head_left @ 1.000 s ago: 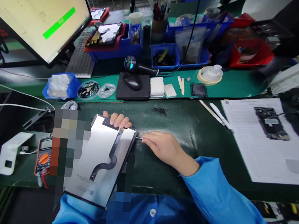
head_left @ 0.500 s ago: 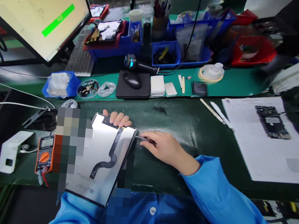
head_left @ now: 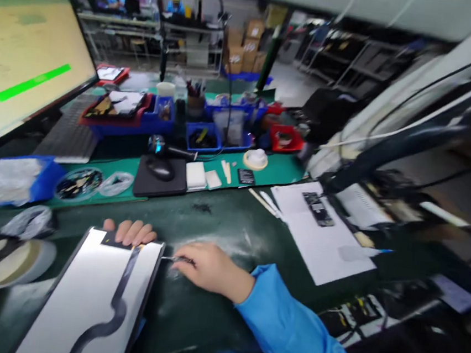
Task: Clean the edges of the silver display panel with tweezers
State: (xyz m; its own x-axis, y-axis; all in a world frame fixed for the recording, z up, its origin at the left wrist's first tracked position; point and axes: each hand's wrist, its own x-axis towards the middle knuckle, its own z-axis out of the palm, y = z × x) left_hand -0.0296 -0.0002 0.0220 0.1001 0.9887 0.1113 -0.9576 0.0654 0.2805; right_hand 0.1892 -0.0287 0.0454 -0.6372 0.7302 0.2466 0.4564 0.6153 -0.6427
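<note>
My left hand curls its fingers over the far edge of a flat screen panel, silver-backed with a black ribbon cable winding down it. The panel leans toward me at the lower left. My right hand rests on the dark green mat beside the panel's right edge, fingers pinched on thin metal tweezers whose tips point at that edge. Both arms wear blue sleeves.
A monitor with a green bar stands at the left. Behind lie a mouse on a black pad, blue parts bins, white blocks and a tape roll. A paper sheet with a circuit board lies to the right.
The view has swung up and to the right, showing the room behind, blurred. Both hands keep their grip; the panel and hands now sit lower left in the view.
</note>
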